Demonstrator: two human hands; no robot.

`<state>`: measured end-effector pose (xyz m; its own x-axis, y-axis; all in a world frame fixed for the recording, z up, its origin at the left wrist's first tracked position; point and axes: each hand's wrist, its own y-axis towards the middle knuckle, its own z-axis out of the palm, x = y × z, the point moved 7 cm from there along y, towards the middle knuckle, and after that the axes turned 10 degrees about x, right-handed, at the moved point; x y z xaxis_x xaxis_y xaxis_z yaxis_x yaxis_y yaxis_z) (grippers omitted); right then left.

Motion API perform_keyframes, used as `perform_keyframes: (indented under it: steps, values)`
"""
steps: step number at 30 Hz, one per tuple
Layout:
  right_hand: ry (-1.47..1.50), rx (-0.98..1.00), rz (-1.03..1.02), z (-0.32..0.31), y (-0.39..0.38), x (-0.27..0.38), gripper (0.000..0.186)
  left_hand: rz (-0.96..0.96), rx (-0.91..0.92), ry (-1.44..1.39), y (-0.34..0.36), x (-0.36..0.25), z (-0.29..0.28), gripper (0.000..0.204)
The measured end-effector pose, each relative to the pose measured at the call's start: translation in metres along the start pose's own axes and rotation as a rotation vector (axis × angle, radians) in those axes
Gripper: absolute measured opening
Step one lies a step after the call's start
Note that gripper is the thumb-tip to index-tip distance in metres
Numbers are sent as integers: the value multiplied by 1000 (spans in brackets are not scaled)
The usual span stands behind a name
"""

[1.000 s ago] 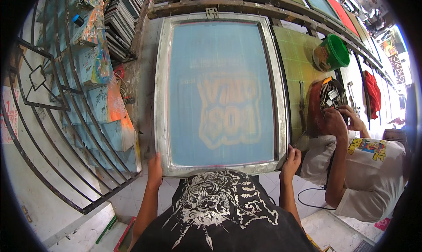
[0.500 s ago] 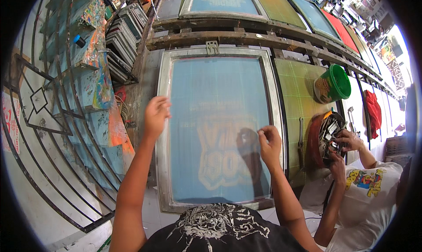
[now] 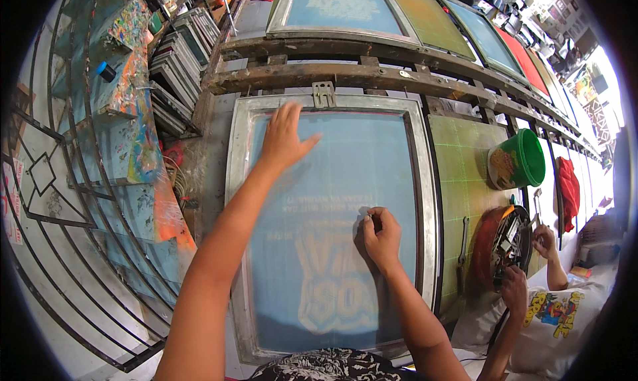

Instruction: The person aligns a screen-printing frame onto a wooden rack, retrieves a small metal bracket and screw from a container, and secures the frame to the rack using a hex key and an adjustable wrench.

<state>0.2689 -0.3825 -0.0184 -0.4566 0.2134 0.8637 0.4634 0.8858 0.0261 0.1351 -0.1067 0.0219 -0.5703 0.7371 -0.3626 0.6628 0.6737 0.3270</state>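
A silk screen (image 3: 345, 161) with blue mesh and a metal frame lies flat in front of me, a pale lettered stencil showing in its lower half. My left hand (image 3: 287, 140) is open over the mesh near its upper left corner, fingers stretched toward the far rim. Above the middle right of the mesh, my right hand (image 3: 382, 237) has thumb and fingertips pinched together. Whatever they hold, if anything, is too small to make out. A metal hinge bracket (image 3: 324, 95) joins the far rim to a wooden rail (image 3: 399, 78).
On the right, a green bucket (image 3: 515, 158) stands near a wrench (image 3: 463, 245). A co-worker's hands (image 3: 515, 289) reach into a round red container (image 3: 484, 248) of metal parts. More screens (image 3: 342, 8) lie beyond the rails. Paint-stained steps (image 3: 119, 151) and black railings (image 3: 63, 225) are on the left.
My left hand has moved from the left rim forward and right, over the mesh's upper part. My right hand has shifted slightly left, still pinched. The view has tilted, so the screen sits lower.
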Motion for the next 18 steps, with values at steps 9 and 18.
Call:
perform_keyframes:
  steps: [9, 18]
  values:
    - [-67, -17, 13, -1, 0, -3, 12, -8, 261, -94, 87, 36, 47, 89]
    - [-61, -12, 82, 1, -2, -8, 10, -69, 209, -120, 86, 31, 44, 81]
